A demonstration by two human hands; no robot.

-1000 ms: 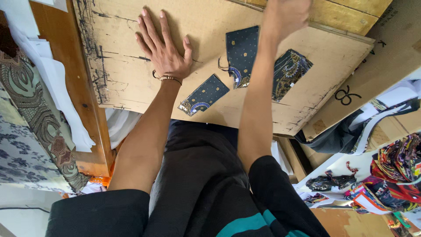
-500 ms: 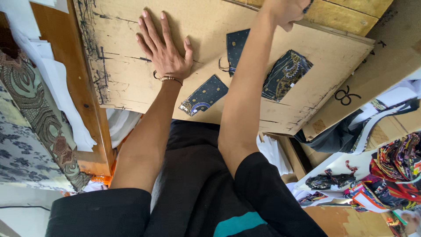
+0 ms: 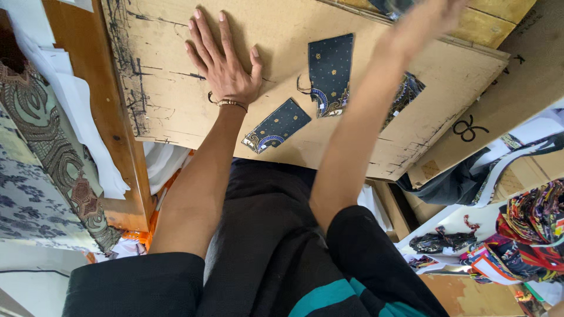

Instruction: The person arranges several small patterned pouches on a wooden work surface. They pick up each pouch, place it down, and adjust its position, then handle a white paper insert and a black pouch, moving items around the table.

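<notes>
At the bottom of the frame sit the person's black sleeves, the one at lower right carrying a teal stripe [image 3: 329, 296], with dark trousers between them. At the lower right, heaps of bright multicoloured fabric scraps [image 3: 531, 226] lie on a pale sheet, not inside any container that can be made out. At the left edge a grey and brown patterned cloth [image 3: 35, 176] hangs beside the brown wooden edge of the surface [image 3: 120, 147]. Further up, a scuffed cardboard sheet [image 3: 164, 70] covers the surface. On it, near centre, lies a small dark blue batik fabric piece [image 3: 276, 125] with a gold-dotted print and a curved border, tilted. Just above and right of it lies a second, larger dark blue piece [image 3: 331, 70], and a third patterned piece [image 3: 408, 94] shows partly behind the right forearm. The left hand [image 3: 223, 64] lies flat and open on the cardboard, fingers spread, a thin bracelet [image 3: 229, 103] at the wrist, just left of the small piece without touching it. The right hand [image 3: 432, 14] reaches to the top edge, blurred; whether it grips anything cannot be told.
</notes>
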